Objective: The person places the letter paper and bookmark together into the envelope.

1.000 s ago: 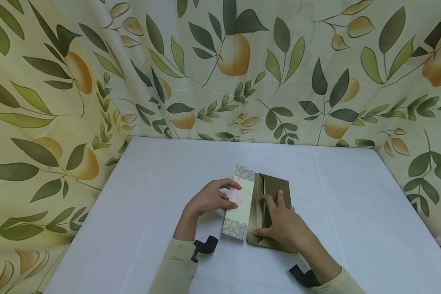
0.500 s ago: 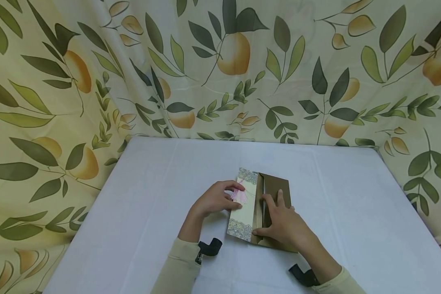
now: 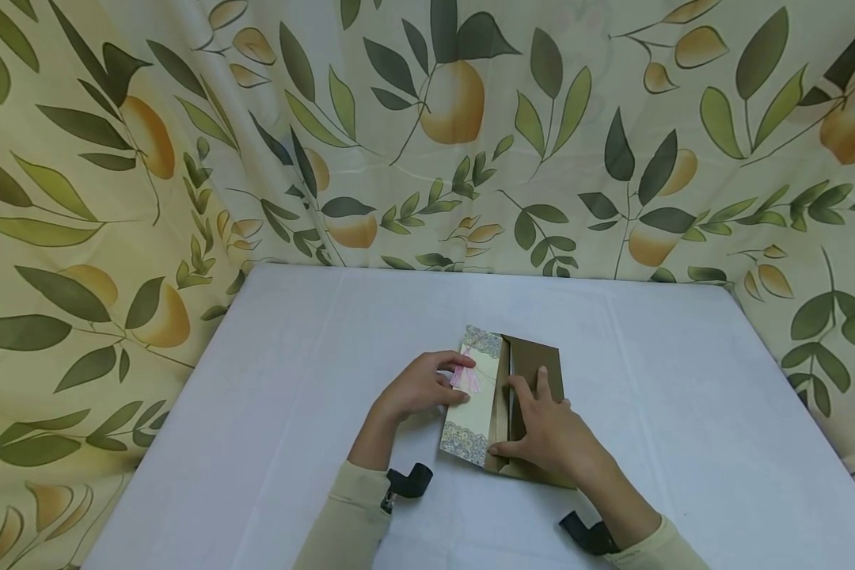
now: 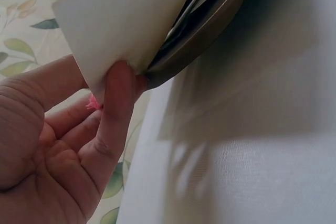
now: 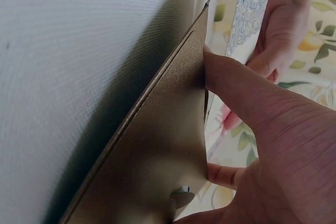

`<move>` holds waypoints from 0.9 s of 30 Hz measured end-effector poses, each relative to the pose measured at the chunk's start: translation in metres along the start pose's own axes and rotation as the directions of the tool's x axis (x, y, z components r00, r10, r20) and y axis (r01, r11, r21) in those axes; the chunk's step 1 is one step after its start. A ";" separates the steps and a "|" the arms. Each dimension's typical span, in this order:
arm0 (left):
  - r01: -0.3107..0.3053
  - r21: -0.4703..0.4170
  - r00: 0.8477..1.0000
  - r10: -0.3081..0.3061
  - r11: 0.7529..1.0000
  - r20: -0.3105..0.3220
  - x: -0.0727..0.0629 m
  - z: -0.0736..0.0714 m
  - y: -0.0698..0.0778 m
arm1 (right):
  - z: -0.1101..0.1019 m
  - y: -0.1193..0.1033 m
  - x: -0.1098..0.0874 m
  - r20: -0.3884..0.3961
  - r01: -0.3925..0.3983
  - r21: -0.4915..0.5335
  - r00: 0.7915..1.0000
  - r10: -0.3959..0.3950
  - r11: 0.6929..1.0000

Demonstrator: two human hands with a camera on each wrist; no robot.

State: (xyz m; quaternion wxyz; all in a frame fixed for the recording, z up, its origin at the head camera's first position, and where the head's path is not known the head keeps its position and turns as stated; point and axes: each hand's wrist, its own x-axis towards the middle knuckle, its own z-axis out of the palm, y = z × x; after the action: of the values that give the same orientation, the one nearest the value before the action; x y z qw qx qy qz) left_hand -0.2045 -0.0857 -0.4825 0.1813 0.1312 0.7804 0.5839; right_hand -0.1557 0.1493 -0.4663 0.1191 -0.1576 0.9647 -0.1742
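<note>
The cream card (image 3: 479, 408), with patterned ends and a pink tassel (image 3: 465, 380), lies at the left side of the brown envelope (image 3: 537, 360), near its opening; whether its edge is inside, I cannot tell. The left hand (image 3: 419, 388) pinches the card's left edge; the right hand (image 3: 552, 423) grips the envelope by the opening's edge. Both are over the middle of the white table (image 3: 313, 364), before a leafy curtain (image 3: 264, 174). The step seems to be lining card up with opening; next calls for holding the opening apart and keeping the card level.
</note>
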 end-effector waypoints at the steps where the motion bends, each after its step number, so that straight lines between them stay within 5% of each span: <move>1: -0.002 0.006 1.000 0.002 1.000 -0.003 0.000 0.000 0.000 | 0.000 0.000 0.000 -0.001 0.001 -0.001 1.000 -0.001 1.000; 27: 0.024 0.102 0.999 -0.020 0.995 -0.033 0.003 0.008 0.000 | -0.001 0.000 0.001 0.021 -0.023 0.013 1.000 0.023 1.000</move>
State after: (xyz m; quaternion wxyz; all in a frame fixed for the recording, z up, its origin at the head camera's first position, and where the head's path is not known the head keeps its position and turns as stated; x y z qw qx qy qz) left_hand -0.2035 -0.0775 -0.4846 0.1683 0.1223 0.8134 0.5433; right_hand -0.1569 0.1494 -0.4656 0.1324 -0.1476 0.9639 -0.1777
